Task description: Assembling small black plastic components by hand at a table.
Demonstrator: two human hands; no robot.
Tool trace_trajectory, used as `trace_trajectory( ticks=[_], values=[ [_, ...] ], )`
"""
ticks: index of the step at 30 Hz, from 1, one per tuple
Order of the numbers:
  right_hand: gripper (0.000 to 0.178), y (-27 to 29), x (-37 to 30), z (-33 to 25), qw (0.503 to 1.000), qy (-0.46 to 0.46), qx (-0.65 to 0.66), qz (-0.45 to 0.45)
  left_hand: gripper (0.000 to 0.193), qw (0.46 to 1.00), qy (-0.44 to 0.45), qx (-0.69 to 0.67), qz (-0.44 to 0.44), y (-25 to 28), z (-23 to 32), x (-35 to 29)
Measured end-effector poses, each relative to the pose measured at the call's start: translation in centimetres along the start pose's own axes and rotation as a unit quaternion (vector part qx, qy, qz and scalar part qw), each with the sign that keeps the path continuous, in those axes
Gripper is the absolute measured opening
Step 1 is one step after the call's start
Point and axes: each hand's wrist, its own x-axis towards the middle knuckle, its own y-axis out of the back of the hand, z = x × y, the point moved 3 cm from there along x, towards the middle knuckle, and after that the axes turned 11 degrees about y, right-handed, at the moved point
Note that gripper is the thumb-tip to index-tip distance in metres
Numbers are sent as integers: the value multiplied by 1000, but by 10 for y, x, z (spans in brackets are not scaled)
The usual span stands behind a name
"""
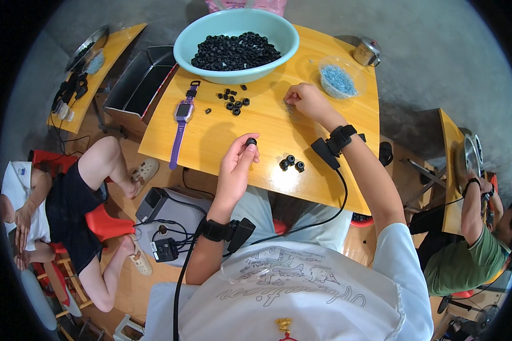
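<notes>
My left hand (237,165) is closed, with a small black round part (251,141) pinched between thumb and fingers above the table's near half. My right hand (310,103) reaches farther out, its fingertips pinched together at a few small clear pieces (290,111) on the tabletop; whether one is between them is too small to tell. Beyond it, a clear plastic bowl (339,78) holds many small bluish clear pieces. Several black parts (236,106) lie loose left of centre, and a small cluster of black parts (290,161) sits near the front edge.
A large pale-green basin (233,75) full of black parts stands at the table's (205,150) far side. A metal mug (367,52) is at the back right, a purple-strapped watch (182,116) at the left. Cables trail from my wrist bands. People sit on both sides.
</notes>
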Motion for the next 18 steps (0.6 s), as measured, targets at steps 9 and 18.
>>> trace_trajectory(
  ticks=[9,18],
  values=[
    [9,9,-13,6,985,-87,139,46,23,1000,12,16,-5,-4,-4,-2],
    [9,9,-30,16,948,-124,281,87,21,1000,14,20,-19,-9,-5,-1]
  ],
)
